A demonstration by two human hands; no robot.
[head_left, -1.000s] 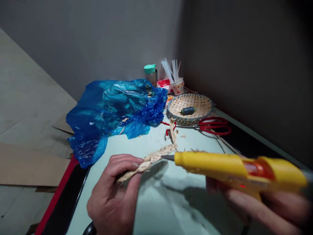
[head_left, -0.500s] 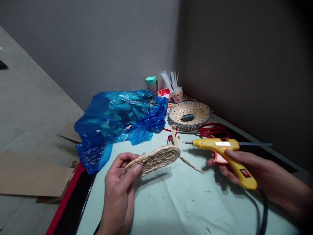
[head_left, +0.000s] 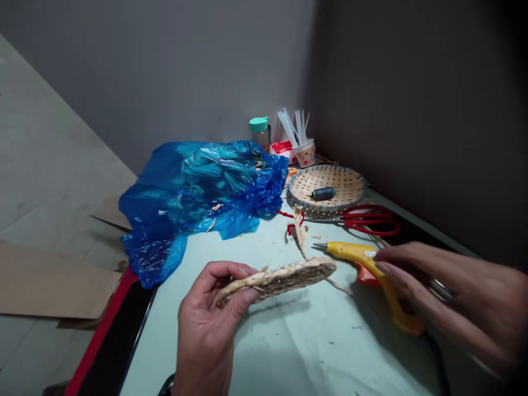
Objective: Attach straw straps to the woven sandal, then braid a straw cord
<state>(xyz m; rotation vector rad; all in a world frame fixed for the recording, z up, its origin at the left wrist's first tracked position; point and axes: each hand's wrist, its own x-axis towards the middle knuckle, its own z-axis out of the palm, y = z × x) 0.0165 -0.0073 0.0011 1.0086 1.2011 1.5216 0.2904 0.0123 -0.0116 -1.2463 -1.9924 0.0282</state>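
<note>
Yellow plastic glue gun [head_left: 350,252]: above, right hand [head_left: 470,305], finger grip unclear; leftward, left hand [head_left: 212,319] pinching tan braided-straw coil [head_left: 292,278]; grey nozzle [head_left: 319,245] contact could scorch it.

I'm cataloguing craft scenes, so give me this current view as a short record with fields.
Left hand: pinches a braided piece between thumb and fingers
Right hand: over the yellow glue gun; blurred, contact unclear
Basket: holds a dark spool
In front of basket: red-handled scissors
Left of basket: blue plastic bag
Behind basket: patterned cup of translucent sticks; teal-lidded jar
</note>
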